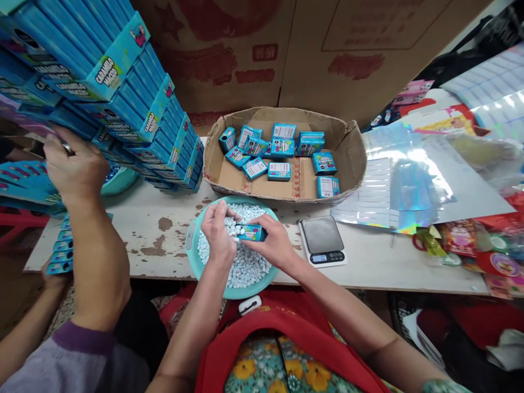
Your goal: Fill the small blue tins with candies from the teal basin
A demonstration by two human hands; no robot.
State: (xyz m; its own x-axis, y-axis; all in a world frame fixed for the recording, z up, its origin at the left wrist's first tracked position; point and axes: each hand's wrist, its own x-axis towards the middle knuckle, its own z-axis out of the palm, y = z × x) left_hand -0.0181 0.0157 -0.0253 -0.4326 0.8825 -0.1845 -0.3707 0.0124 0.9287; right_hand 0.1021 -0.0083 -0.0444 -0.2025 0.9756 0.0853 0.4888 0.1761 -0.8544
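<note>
My right hand grips a small blue candy box lying on its side, printed front up, with its end facing left. Close against that end, my left hand is curled around some small white candies, a few of them showing at its fingers. Both hands are above a turquoise bowl filled with pale white candies. Whether the box holds candies inside is hidden.
Behind the bowl stands a cut-down cardboard box with several blue candy boxes. A digital scale is to the right. Stacked display packs rise at left, where a co-worker's hand reaches in. Shiny sheets cover the right.
</note>
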